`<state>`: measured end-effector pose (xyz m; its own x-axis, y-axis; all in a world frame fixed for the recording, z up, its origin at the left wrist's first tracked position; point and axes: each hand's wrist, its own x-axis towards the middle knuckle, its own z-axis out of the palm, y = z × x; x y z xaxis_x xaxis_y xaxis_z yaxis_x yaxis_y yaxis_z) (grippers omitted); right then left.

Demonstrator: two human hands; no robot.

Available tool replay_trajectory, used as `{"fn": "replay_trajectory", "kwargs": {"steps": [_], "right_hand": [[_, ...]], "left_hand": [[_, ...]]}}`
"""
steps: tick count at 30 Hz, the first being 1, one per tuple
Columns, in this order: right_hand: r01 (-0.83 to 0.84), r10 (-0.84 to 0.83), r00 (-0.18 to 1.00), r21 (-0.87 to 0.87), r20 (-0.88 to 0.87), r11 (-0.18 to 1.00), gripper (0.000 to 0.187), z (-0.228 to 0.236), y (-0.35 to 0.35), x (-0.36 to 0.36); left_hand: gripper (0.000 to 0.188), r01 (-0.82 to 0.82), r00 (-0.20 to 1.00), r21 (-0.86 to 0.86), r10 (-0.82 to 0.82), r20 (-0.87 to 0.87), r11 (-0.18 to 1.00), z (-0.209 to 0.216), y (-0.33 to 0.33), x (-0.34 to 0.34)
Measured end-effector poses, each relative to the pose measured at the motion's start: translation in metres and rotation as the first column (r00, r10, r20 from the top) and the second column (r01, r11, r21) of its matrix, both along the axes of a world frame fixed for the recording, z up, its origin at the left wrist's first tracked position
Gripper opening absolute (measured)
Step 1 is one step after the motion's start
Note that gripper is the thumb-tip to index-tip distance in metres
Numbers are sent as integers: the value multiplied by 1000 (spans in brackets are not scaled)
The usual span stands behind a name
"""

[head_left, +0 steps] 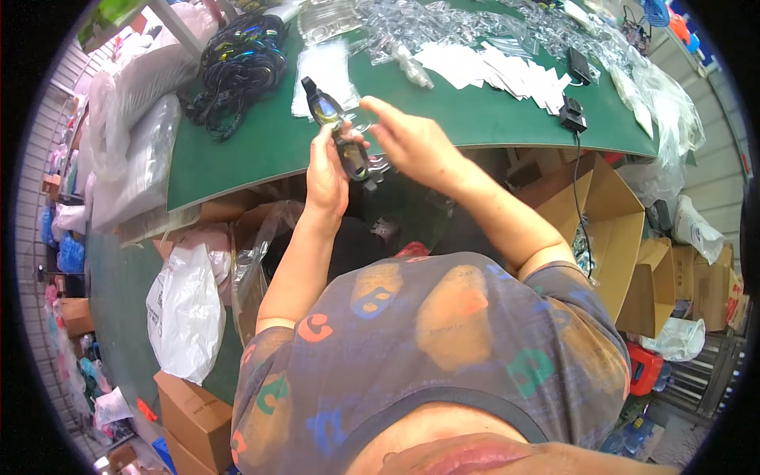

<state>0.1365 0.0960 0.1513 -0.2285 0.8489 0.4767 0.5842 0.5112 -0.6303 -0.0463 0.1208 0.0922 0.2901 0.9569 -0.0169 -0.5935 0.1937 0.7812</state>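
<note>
Patterned shirt (396, 340), glossy rounded goggles (354, 161) in left grip (325, 174), crinkled plastic (467, 28)

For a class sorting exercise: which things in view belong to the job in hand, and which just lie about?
Belongs, it seems:
- goggles, held in left hand
- right hand, beside them
- black bundle, probably more goggles

Lying about, apparently:
- open carton
- white bag
- corded black block

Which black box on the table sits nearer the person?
The black box whose cord hangs off the table; the other black box lies farther back.
</note>
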Motion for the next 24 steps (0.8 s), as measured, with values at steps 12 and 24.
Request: {"fn": "replay_trajectory", "kwargs": {"steps": [12,24], "right_hand": [[-245,21,745,-245,-666,938,45,-47,20,20],[-813,148,572,-533,-807,235,62,-86,-34,75]], "left_hand": [[23,220,953,197,-167,-252,956,24,-30,-7],[23,558,568,91,-300,-766,825,51,-42,-63]]}}
